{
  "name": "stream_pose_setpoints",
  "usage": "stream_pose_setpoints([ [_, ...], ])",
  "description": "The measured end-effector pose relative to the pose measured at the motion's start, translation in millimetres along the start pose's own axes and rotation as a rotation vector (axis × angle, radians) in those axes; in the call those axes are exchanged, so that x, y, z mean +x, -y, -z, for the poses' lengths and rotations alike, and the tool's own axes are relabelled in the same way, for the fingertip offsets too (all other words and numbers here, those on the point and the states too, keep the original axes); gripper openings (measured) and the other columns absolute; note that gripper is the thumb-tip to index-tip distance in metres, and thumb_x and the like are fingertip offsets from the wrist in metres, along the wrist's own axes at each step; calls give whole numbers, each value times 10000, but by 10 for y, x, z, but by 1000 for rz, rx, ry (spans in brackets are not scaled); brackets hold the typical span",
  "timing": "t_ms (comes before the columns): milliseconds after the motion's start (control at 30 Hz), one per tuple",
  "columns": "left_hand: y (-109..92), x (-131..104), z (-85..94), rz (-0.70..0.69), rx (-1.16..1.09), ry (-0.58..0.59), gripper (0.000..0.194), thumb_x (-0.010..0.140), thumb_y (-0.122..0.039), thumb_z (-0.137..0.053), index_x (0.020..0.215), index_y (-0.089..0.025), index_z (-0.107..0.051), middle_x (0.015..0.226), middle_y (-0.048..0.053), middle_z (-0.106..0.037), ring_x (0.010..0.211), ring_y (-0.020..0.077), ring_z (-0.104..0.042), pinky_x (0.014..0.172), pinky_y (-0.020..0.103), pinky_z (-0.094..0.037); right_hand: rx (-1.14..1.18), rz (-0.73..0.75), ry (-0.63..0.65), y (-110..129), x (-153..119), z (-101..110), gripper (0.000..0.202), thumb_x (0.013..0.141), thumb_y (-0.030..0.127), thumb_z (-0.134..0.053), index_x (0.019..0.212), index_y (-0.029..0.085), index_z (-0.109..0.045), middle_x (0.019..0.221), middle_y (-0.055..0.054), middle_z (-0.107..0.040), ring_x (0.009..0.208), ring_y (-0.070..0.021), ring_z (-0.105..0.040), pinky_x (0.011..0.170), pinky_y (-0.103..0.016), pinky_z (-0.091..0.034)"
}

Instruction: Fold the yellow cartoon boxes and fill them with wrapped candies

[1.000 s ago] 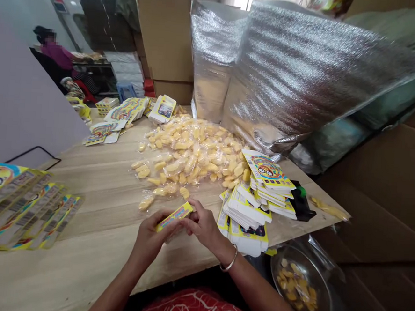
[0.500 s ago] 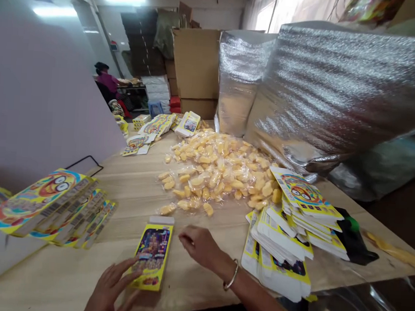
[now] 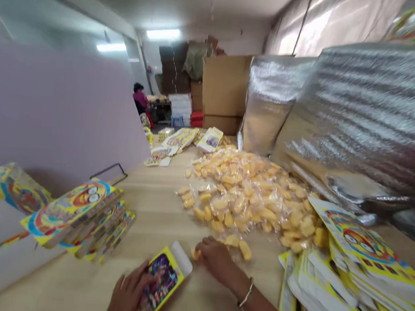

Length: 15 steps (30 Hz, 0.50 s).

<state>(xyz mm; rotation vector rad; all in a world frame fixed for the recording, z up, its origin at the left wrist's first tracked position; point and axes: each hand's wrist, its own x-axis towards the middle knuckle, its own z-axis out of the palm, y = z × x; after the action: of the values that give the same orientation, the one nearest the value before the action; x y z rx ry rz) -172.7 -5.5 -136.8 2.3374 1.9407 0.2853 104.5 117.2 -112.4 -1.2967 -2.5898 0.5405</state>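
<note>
Under my left hand lies a yellow printed box, tilted on the table, its white end flap open towards the upper right. My left fingers rest on the box's face and edge. My right hand, with a bangle at the wrist, is closed on a small yellow piece just right of the flap. Beyond it spreads a pile of clear-wrapped yellow pieces.
Stacked printed boxes stand at the left by a white panel. Flat cartons lie at the right. Silver foil bags rise behind the pile. A person sits far back.
My left hand has taken the box's side, and the box has turned clockwise. My right hand has reached the yellow pieces and closed on one. The view has shifted left.
</note>
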Motion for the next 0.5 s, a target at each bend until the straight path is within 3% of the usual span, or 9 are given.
stream_pose_setpoints([
  [67, -59, 37, 33, -110, -77, 72, 584, 600, -383, -667, 1163, -278, -552, 1453, 118, -443, 1269, 359, -460, 1046, 567, -317, 39, -58, -64, 39, -203, 82, 238, 889, 100, -479, 981, 195, -677, 941, -63, -662, 949, -192, -586, 779, -267, -434],
  [167, -183, 149, 68, -155, -141, 96, 566, 571, -314, -662, 1119, -250, -536, 1447, 125, -435, 1264, 352, -444, 1041, 543, -312, 94, -57, -154, 154, -363, 85, 232, 920, 157, -494, 1093, 212, -637, 968, -58, -642, 952, -178, -570, 806, -266, -439],
  [367, -212, 142, 122, -251, -187, 90, 643, 563, -255, -625, 1182, -240, -455, 1473, 118, -384, 1293, 335, -394, 1059, 484, -279, -118, 70, 10, 322, -350, -178, 108, 828, 91, -582, 790, 137, -672, 864, -113, -639, 875, -240, -569, 721, -319, -459],
  [433, -177, 113, 122, -266, -196, 92, 678, 573, -262, -620, 1223, -246, -424, 1478, 113, -376, 1293, 334, -393, 1059, 478, -275, 30, 122, 41, 307, -335, -213, 127, 797, 60, -576, 759, 133, -672, 825, -95, -641, 840, -227, -581, 705, -308, -469],
  [500, -153, 100, 118, -278, -201, 89, 711, 578, -262, -614, 1257, -253, -402, 1479, 107, -373, 1288, 335, -396, 1053, 472, -279, 323, 68, -4, 273, -363, -230, 178, 786, 44, -539, 832, 145, -678, 850, -64, -646, 802, -189, -601, 662, -263, -483],
])
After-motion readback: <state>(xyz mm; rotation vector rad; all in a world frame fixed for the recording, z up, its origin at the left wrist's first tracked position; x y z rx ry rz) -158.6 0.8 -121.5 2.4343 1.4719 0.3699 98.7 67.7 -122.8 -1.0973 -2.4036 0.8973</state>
